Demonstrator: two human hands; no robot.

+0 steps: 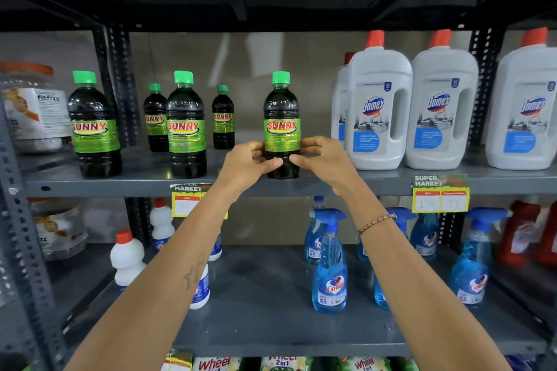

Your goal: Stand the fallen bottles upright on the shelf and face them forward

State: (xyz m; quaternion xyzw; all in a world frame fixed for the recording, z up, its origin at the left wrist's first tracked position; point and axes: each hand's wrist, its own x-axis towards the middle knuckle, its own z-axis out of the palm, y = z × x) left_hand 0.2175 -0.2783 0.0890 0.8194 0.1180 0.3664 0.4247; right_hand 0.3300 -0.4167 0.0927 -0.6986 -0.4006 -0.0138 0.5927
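A dark Sunny bottle [282, 117] with a green cap and green label stands upright near the front edge of the grey shelf [150, 187], label toward me. My left hand [247, 164] grips its lower left side and my right hand [322, 159] its lower right side, thumbs meeting across the front. Two more front-row Sunny bottles stand upright, one at the far left [92, 126] and one in the middle [186, 126], both labels forward. Behind them stand two smaller-looking Sunny bottles, one left of the middle bottle [155, 117] and one to its right [223, 117].
White Domex jugs [378, 108] with red caps fill the shelf's right half. A fitfizz jar [33, 105] sits at the far left. Below are blue Colin spray bottles [330, 265], white bottles [126, 259] and red bottles [518, 235]. Price tags [440, 194] hang on the shelf edge.
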